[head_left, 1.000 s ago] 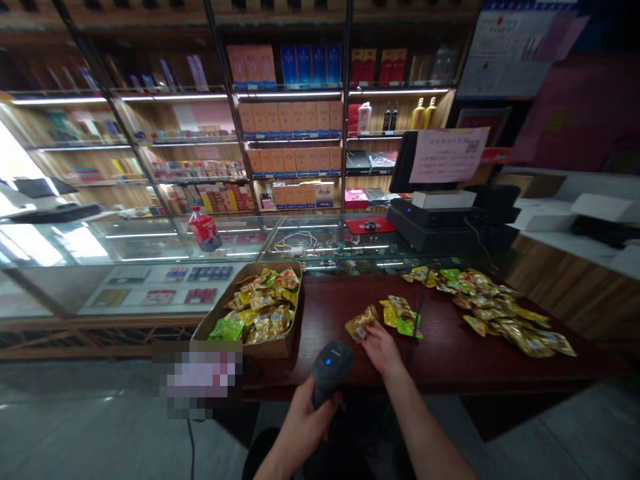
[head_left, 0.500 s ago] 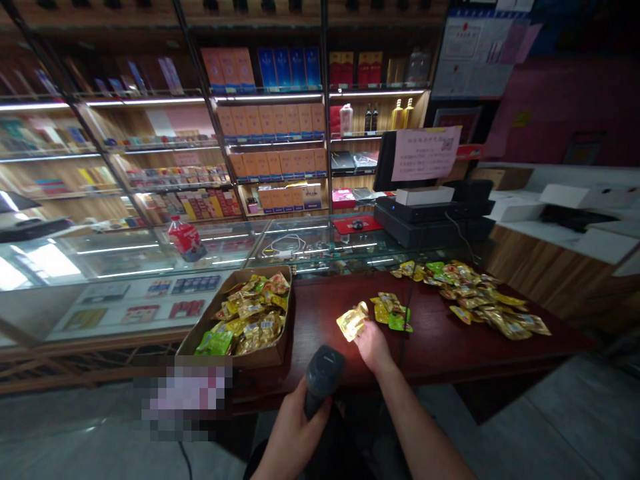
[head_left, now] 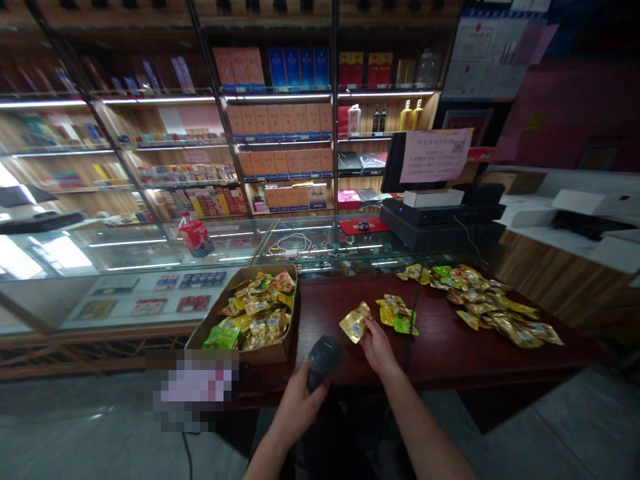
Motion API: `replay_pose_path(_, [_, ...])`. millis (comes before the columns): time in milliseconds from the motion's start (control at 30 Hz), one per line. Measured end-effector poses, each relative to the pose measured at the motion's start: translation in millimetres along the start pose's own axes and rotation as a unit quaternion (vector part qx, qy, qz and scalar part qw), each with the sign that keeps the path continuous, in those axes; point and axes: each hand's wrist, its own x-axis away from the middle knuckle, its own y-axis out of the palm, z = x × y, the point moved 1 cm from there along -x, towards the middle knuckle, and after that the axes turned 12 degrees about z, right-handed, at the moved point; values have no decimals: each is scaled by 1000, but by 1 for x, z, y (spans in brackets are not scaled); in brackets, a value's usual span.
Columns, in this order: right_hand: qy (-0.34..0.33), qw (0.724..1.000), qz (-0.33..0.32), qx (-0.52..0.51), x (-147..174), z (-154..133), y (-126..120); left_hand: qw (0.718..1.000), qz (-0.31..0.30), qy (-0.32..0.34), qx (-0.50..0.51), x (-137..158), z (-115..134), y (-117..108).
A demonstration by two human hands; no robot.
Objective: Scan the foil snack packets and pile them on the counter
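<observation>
My left hand [head_left: 303,395] is wrapped round the handle of a dark barcode scanner [head_left: 325,357], its head tilted up and pointing away from me at the table's near edge. In my right hand [head_left: 378,349] a gold foil snack packet [head_left: 358,323] is pinched by its right side, just above the dark red table [head_left: 320,300]. Right behind that hand lies a small group of yellow and green packets [head_left: 397,313]. Left of the scanner stands an open cardboard box [head_left: 293,313] filled with gold, yellow and green packets [head_left: 256,310].
A large heap of packets [head_left: 493,303] covers the table's right side. Behind it stand a cash register [head_left: 440,220] and a monitor with a paper sign [head_left: 434,155]. A glass counter [head_left: 235,250] carries a red-labelled bottle [head_left: 195,233], a white cable and a mouse [head_left: 363,226].
The bright scanner light on the gold packet and tabletop has gone out. Both hands keep their holds, and the whole view has shifted slightly.
</observation>
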Motion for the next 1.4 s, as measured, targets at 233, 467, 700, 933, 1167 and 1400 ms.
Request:
replay_pose_path(233, [-9, 989, -77, 126, 2, -6, 87, 999, 25, -34, 12, -35, -22, 2])
replay_pose_path(467, [-82, 933, -146, 319, 3, 7, 202, 997, 50, -42, 31, -42, -32, 1])
replay_pose_path(700, [-285, 767, 104, 565, -19, -54, 61, 997, 38, -47, 48, -44, -38, 2])
replay_pose_path(933, [-361, 680, 105, 630, -12, -55, -17, 998, 47, -43, 30, -41, -34, 1])
replay_pose_path(1167, [-339, 799, 21, 496, -18, -3, -8, 998, 37, -50, 32, -40, -40, 1])
replay_pose_path(1400, [-251, 922, 82, 283, -37, 14, -23, 999, 18, -31, 31, -32, -33, 3])
